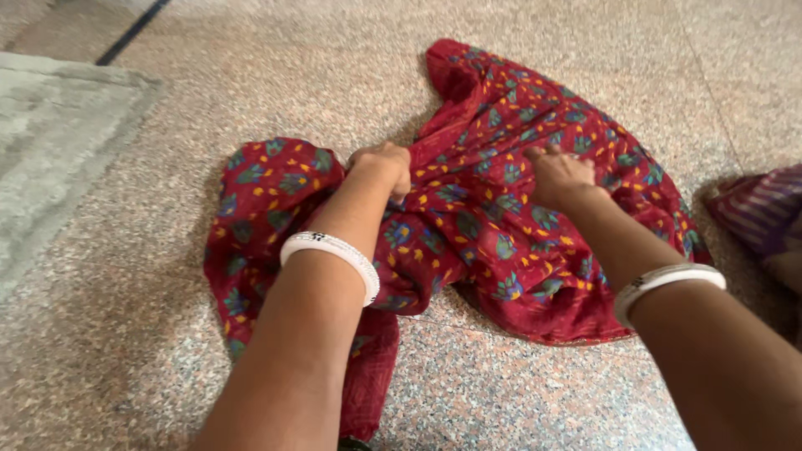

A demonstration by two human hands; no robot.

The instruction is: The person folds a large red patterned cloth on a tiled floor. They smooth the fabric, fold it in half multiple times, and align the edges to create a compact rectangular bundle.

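A crumpled red cloth (493, 209) with a blue, green and yellow flower print lies spread on the speckled stone floor (535, 392). My left hand (382, 164) is closed into a fist on a bunched fold of it near the middle. My right hand (558, 176) rests just to the right, fingers curled and pinching the fabric. Each wrist carries a white bangle. Part of the cloth trails down under my left forearm.
A pale grey mat (50, 142) lies at the left edge. A dark line (129, 32) crosses the floor at the top left. A striped purple cloth (764, 213) shows at the right edge.
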